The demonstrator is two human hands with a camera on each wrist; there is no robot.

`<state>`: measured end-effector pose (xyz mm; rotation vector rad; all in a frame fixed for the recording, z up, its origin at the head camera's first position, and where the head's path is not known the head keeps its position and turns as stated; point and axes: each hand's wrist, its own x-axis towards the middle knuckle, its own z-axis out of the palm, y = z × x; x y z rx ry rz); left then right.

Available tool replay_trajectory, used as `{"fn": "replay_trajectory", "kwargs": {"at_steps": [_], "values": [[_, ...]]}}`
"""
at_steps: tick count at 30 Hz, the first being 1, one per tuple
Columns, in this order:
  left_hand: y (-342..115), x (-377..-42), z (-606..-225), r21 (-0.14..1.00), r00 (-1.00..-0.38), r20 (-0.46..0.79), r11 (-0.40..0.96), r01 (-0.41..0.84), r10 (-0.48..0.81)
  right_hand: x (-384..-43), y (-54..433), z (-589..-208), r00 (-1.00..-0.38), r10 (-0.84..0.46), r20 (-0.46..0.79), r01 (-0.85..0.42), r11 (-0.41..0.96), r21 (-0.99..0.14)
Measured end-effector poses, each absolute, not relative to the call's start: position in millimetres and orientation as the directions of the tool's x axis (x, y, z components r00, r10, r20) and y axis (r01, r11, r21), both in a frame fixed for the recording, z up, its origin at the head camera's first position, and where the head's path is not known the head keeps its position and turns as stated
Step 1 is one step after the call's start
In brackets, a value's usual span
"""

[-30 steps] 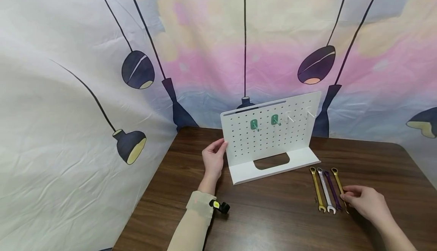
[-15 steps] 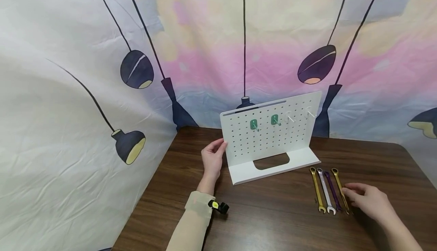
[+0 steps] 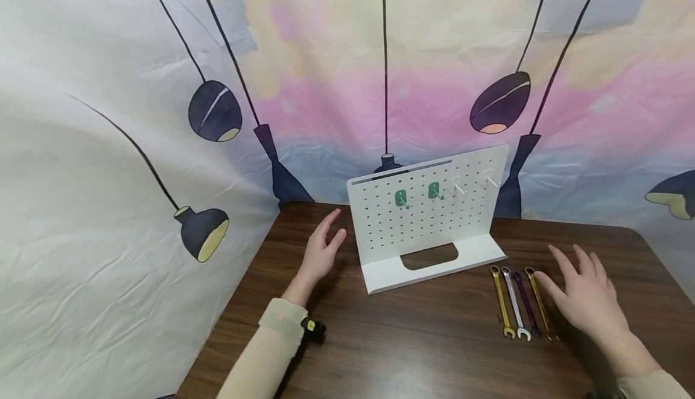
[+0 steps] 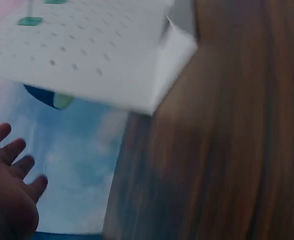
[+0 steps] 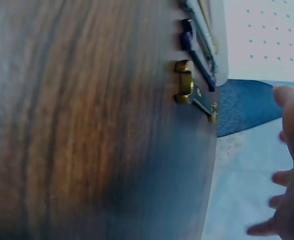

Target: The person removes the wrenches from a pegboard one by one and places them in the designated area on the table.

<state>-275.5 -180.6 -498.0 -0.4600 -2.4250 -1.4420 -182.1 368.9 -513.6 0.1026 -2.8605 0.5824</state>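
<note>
A white pegboard (image 3: 429,218) stands upright on its foot, two green hooks (image 3: 400,198) and two pale hooks (image 3: 458,186) fixed to its face. To its left, with fingers spread and a gap between, is my left hand (image 3: 319,253); nothing is in it. My right hand (image 3: 589,296) hovers with fingers apart just right of several wrenches lying side by side: a gold wrench (image 3: 503,302), a silver wrench (image 3: 516,303), a purple wrench (image 3: 527,303) and another gold wrench (image 3: 539,303). In the right wrist view the outer gold wrench (image 5: 186,82) lies apart from the fingers.
All of this stands on a dark wooden table (image 3: 402,351). A cloth backdrop (image 3: 326,85) printed with hanging lamps rises close behind and along the left side. A small black device (image 3: 314,329) is strapped at my left wrist.
My left hand has let go of the pegboard's left edge and drawn away to the left. The right hand has left the outer gold wrench, and its fingers have spread. The wrenches look unmoved.
</note>
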Motion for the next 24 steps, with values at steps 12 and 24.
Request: {"fn": "replay_trajectory", "kwargs": {"at_steps": [12, 24], "values": [[-217.4, -259.4, -495.3, 0.233, -0.906, 0.094, 0.876, 0.423, 0.413, -189.7, 343.5, -518.2, -0.976, -0.114, 0.184, -0.161, 0.951, -0.264], [-219.3, -246.8, -499.3, 0.162, -0.910, 0.018, 0.896, 0.413, 0.415, -187.6, 332.2, -518.2, -0.988, -0.119, 0.100, -0.142, 0.954, -0.263]]}}
